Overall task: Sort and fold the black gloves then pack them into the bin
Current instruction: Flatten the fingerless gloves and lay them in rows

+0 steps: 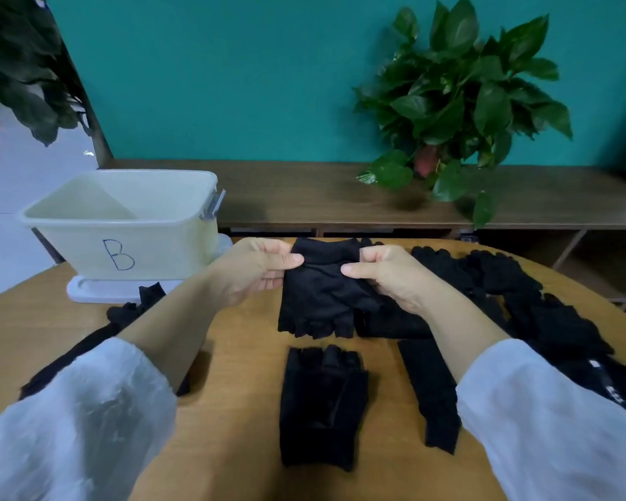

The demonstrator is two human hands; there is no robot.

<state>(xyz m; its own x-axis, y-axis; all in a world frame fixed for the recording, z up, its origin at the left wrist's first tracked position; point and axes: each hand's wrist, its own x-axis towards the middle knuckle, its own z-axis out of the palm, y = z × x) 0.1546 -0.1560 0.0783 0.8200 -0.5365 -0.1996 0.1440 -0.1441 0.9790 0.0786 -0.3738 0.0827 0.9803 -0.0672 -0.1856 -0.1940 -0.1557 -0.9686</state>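
Near you lies a folded glove (322, 406). Your left hand (253, 273) and right hand (387, 276) pinch the soft, floppy, light glove (322, 283) by its cuff; hold there.

A teal wall (232, 85) fills the upper frame; below it, a long wooden bench (304, 197) carries a leafy plant (459, 103) at upper right.

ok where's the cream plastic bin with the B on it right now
The cream plastic bin marked B stands at the far left of the round wooden table in the head view, on its clear lid, just left of the person's left hand.
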